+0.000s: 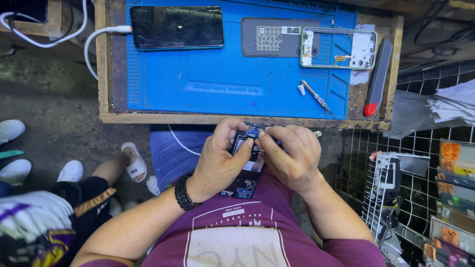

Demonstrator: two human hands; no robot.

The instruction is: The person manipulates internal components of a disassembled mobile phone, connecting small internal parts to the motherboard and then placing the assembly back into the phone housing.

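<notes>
Both my hands hold an opened phone body (246, 178) over my lap, just below the table's front edge. My left hand (220, 158) grips its left side, thumb and forefinger pinching near a small blue circuit board (253, 131) at the top. My right hand (292, 155) grips the right side, fingertips meeting the left hand's at that board. The lower end of the phone shows dark parts and blue connectors. A black beaded bracelet (183, 194) sits on my left wrist.
On the blue work mat (222, 84) lie a dark phone (176, 27) on a white cable, a grey back cover (269, 37), a phone mid-frame (339, 48), a screwdriver (317, 97) and a red-tipped tool (377, 79). A wire rack (396, 198) stands right. Another person's legs (74, 188) are left.
</notes>
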